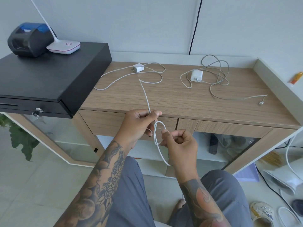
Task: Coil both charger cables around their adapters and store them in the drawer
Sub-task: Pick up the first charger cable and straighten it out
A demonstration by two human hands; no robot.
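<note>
Both hands hover before the desk's edge: left hand (pixel 137 124) pinches the white cable (pixel 145 95), right hand (pixel 179 142) curls round its loop. That cable runs back to its adapter (pixel 138 68) on the desk (pixel 172 99). A second adapter (pixel 196 76) lies amid its tangled cable (pixel 218 74) further right. The drawer (pixel 108 122) below looks closed. A black cash box (pixel 49 79) carries a printer (pixel 29 39) and lamp base (pixel 64 47).

The left hand (pixel 139 125) pinches a thin white charger cable (pixel 146 99) between thumb and curled fingers; from that pinch the cable runs up across the light wood-grain desk top (pixel 180 99) to a small white square adapter (pixel 138 68). Just below the left thumb the cable forms a loop, which the right hand (pixel 180 145) grips in its curled fingers (pixel 165 134). A second white adapter (pixel 196 76) lies in its tangled grey cable (pixel 218 74), well apart from both hands.
</note>
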